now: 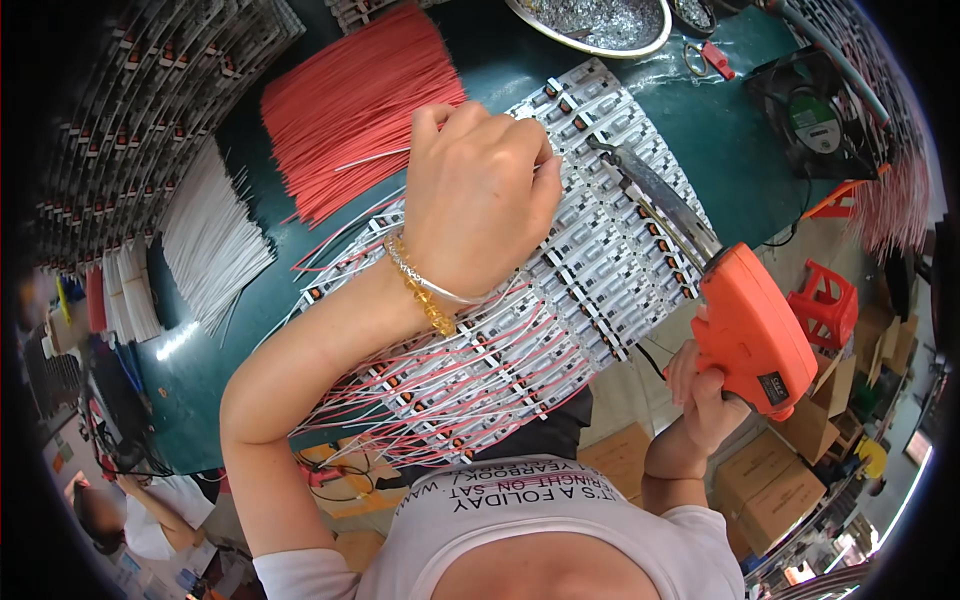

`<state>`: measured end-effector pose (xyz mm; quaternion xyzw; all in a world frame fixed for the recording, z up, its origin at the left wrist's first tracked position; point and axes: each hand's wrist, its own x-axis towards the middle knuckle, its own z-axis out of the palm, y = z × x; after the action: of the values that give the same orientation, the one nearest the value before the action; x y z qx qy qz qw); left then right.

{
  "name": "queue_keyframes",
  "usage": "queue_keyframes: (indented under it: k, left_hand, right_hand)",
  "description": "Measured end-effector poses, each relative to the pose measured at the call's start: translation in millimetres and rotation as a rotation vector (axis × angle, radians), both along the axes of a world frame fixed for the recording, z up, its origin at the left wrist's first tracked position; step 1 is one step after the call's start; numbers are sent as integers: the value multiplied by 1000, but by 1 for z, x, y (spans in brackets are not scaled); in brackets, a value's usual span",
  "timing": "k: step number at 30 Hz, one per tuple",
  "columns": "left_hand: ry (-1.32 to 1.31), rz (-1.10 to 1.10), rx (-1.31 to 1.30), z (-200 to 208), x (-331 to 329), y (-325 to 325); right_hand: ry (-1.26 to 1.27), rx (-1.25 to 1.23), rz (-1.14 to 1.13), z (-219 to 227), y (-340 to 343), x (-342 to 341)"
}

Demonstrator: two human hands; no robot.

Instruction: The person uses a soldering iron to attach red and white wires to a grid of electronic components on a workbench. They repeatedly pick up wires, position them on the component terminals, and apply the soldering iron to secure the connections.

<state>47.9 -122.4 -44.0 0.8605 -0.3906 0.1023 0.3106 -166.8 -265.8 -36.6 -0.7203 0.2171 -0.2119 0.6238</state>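
Observation:
My right hand [703,400] grips the handle of an orange soldering gun [760,320]. Its long metal nose reaches up and left, the tip over a panel of small grey modules [590,270] in rows. My left hand [482,190] is closed above the panel's left part, fingertips mostly hidden beneath it. A white wire [372,159] sticks out from its left side and seems held in the fingers, close to the soldering tip. Red and white wires [470,370] hang from the modules nearest me.
A thick bundle of red wires [350,90] lies on the green table [215,400] beyond my left hand, with white wires [215,235] to its left. A metal bowl [600,25] of small parts and a black fan [815,115] stand farther off. Stacked module panels [130,130] rise at left.

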Motion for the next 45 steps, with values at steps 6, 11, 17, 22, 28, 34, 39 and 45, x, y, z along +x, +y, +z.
queue_keyframes:
  k: [6,11,17,22,28,34,39,45]
  left_hand:
    - [-17,-78,-268,12,3,12]
    - [9,-95,-77,24,-1,12]
    - [32,-86,-15,12,-6,2]
    - [115,-40,15,1,-5,-4]
    - [184,-30,42,2,-3,-6]
    - [173,-33,23,0,-4,-8]
    - [143,-23,17,-2,-5,-10]
    - [140,16,90,-4,-6,-9]
  right_hand:
    - [-40,59,-12,5,2,-2]
    - [-43,93,14,3,-2,-6]
    - [-36,66,29,0,-1,-8]
    - [-41,52,56,-9,-4,-12]
    - [-18,22,22,-9,1,-11]
    - [-28,-48,-4,-13,-2,-20]
    - [-48,26,20,-5,-1,-15]
    - [-102,19,41,-6,2,-13]
